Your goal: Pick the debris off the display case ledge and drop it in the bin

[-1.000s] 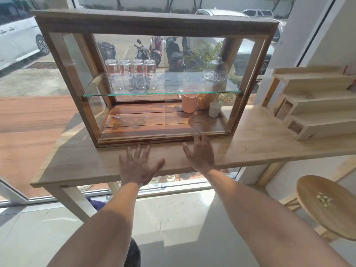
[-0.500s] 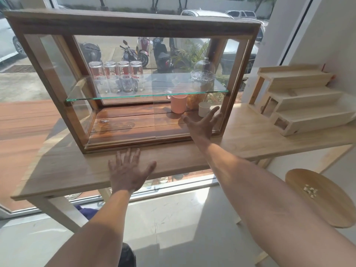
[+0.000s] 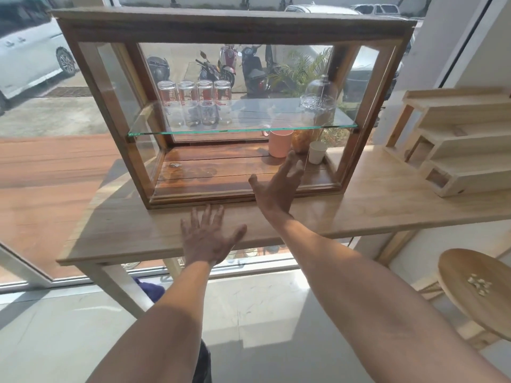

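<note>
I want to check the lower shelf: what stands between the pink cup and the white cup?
Head view: an amber jar, behind the gap between pink cup and white cup.

Sunlit wooden table (image 3: 387,194) before street-facing window (image 3: 41,111)

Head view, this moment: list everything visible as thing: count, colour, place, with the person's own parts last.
Wood-framed glass display case: one, brown, on the table.
Light wooden table: one, by the window.
Clear drinking glasses: four, in a row, left on the glass shelf.
Clear glass dome: one, right on the shelf.
Pink cup: one, case floor, right.
Small white cup: one, right of the pink cup.
Stepped wooden rack: one, pale, table's right end.
Round wooden stool: one, lower right, pale bits on its seat.
Left hand: open, over the table edge.
Right hand: open, reaching at the case's lower front.
</note>
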